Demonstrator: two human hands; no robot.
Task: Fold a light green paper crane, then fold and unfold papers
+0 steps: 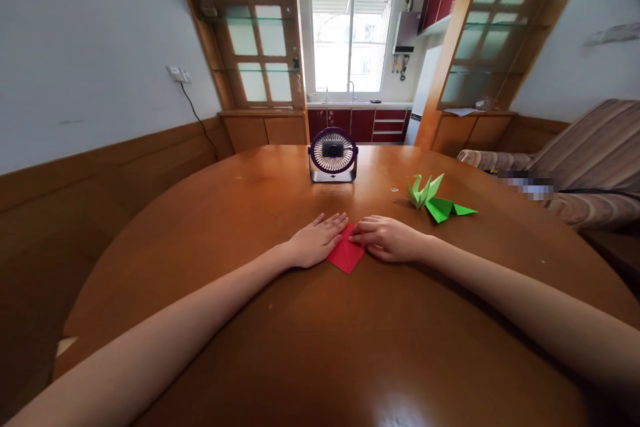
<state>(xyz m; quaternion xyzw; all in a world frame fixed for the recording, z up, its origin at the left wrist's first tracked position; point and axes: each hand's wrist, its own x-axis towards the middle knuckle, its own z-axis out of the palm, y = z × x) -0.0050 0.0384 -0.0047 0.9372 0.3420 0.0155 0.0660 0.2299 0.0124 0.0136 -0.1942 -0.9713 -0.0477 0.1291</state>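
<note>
Red paper [346, 254] lies flat on the table [300, 347], its upper corners under your fingertips. Your left hand [314, 242] presses palm-down, fingers slightly spread, on the left edge; your right hand [387, 239], fingers together, pins the right edge. Green origami [434, 199] sits well right; fan [333, 155] beyond.

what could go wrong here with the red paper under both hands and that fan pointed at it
1. The desk fan faces the red paper; if it is running, which I cannot tell, loose flaps might lift or shift once a hand lets go.
2. The left hand and right hand press flat on the paper on a glossy table, so it could slide and the crease come out crooked.
3. The green paper figures lie close beside the right forearm and might get knocked.
</note>
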